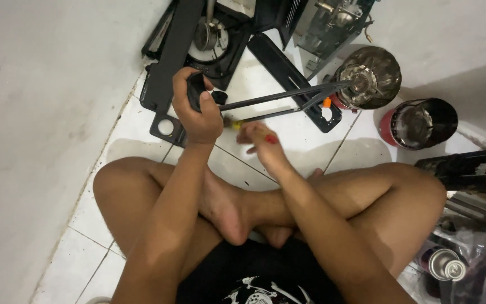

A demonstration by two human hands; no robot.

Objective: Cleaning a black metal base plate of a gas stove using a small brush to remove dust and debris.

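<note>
While seated: person cross-legged on floor (310, 143).
Left hand (198, 110): clenched around black handle (196, 91).
Right hand (261, 141): blurred, perhaps pinching screwdriver (236, 124).

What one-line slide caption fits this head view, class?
Seated cross-legged on white floor tiles, the left hand grips a black-handled metal frame while the right hand holds a blurred tool.

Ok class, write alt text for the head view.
Seen from above, a person sits cross-legged on white tiles, their left hand gripping a black handle on thin metal rods, the blurred right hand beside it. A dismantled black stove lies ahead.
</note>
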